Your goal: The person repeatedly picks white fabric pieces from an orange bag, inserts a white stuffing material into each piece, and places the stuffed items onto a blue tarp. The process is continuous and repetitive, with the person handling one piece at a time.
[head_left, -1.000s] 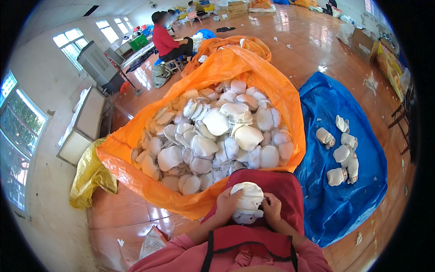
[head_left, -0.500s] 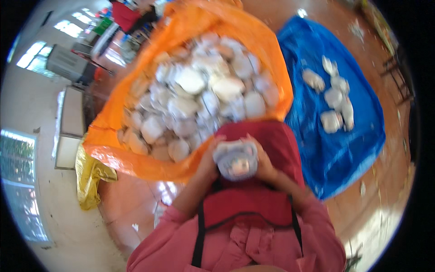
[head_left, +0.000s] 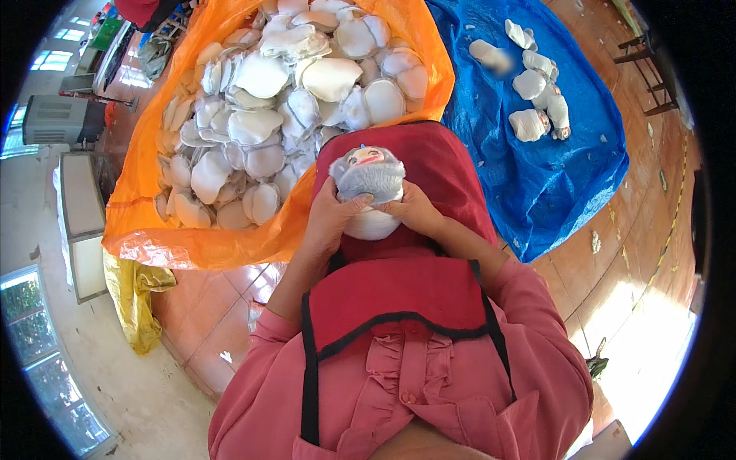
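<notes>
A plush doll head with grey fur, a small painted face at its far end and a rounded white near end rests over my lap, on a dark red apron. My left hand grips its left side, thumb laid across the front. From the right, my right hand holds it too, and the two thumb tips come close together where grey fur meets white. My other fingers are partly hidden behind the head. Just beyond lies a heap of white padded pieces inside an open orange sack.
To the right, a blue plastic sheet carries several small white stuffed pieces. A crumpled yellow bag lies by the left wall. A dark wooden stool stands at the far right, and a grey cabinet-like box at the far left.
The doll head has been tilted: its face, earlier toward me, now points away at the far end, and the white end shows near me. Both hands keep hold. The whole view has shifted.
</notes>
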### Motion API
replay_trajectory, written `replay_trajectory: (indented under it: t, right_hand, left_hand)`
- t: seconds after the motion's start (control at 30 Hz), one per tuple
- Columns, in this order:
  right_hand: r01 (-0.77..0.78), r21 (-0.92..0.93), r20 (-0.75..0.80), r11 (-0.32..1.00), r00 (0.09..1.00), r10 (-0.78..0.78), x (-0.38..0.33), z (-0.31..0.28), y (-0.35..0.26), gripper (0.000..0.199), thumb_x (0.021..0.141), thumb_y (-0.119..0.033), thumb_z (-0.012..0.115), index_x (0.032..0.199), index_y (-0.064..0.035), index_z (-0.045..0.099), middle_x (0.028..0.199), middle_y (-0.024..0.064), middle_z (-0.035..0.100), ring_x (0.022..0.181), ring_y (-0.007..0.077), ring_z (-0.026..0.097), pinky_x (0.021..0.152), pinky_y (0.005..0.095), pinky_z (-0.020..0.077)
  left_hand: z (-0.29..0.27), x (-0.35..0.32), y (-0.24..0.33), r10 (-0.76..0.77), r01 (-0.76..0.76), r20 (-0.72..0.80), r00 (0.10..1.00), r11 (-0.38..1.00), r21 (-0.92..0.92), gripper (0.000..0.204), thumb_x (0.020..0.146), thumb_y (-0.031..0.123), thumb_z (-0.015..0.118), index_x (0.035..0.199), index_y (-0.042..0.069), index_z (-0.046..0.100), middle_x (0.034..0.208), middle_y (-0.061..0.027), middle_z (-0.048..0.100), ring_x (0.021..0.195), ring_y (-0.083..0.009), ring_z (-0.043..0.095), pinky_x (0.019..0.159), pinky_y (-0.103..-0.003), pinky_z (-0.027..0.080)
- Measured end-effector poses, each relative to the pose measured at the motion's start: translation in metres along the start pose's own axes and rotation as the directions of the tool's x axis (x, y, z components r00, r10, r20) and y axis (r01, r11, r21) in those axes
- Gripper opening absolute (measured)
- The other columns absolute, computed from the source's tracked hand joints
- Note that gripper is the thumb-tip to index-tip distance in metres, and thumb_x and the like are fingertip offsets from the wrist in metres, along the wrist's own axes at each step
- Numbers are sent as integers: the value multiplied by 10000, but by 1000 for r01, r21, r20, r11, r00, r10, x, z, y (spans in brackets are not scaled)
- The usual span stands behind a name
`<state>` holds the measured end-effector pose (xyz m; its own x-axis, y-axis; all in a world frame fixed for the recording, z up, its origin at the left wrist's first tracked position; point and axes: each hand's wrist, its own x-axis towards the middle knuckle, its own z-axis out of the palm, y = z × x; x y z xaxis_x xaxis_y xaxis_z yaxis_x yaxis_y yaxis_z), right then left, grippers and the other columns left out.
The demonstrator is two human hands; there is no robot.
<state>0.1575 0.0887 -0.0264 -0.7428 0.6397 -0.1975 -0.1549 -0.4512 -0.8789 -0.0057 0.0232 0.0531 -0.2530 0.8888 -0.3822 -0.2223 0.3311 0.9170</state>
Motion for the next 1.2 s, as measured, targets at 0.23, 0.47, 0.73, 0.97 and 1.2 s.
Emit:
replay_trajectory:
  t: [0.23, 0.47, 0.73, 0.97, 1.2]
  right_hand:
    - [43, -101, -211, 994, 975, -64, 2, 7, 3, 404, 862, -110, 717, 1214, -62, 525, 1119, 36, 615, 1006, 128, 588, 902, 299, 473]
    - [398, -644, -133, 654, 783, -608, 4, -4, -5, 320, 743, -14, 759, 1032, -64, 631, 1042, 86, 633, 961, 221, 618, 852, 325, 501]
    - [359, -736, -19, 574, 836, -548, 1, 7, -11, 277, 811, -81, 669, 1085, -42, 658, 1029, 151, 637, 980, 311, 619, 874, 372, 495]
    - [286, -805, 93, 520, 927, -364, 9, -3, -22, 218, 838, -101, 633, 1046, -37, 649, 981, 154, 627, 933, 321, 611, 813, 392, 486]
    - [220, -667, 135, 712, 975, -174, 13, -11, -19, 122, 855, -117, 623, 912, -9, 623, 896, 154, 596, 849, 264, 603, 769, 366, 472]
  left_hand:
    - [-2, -1, -8, -56, 48, -100, 993, 996, -81, 551, 815, 78, 728, 1289, -13, 462, 1176, -123, 593, 1019, -207, 610, 857, -335, 521]
    - [-12, -8, -4, -291, 280, 5, 957, 917, -285, 488, 827, 65, 712, 1240, -45, 477, 1114, -136, 615, 931, -230, 654, 781, -358, 556]
    - [-9, -15, -8, -274, 274, 2, 962, 961, 35, 508, 777, 77, 698, 1225, -56, 500, 1117, -153, 631, 974, -248, 648, 809, -372, 538]
    - [-19, -14, -6, -64, 53, -6, 998, 771, 634, 691, 659, 221, 716, 1236, -76, 480, 1089, -267, 633, 1042, -380, 625, 891, -415, 488]
    - [-21, -19, -17, 43, -5, -39, 998, 733, 680, 751, 657, 162, 695, 1337, 1, 418, 1055, -241, 653, 1033, -407, 618, 890, -435, 485]
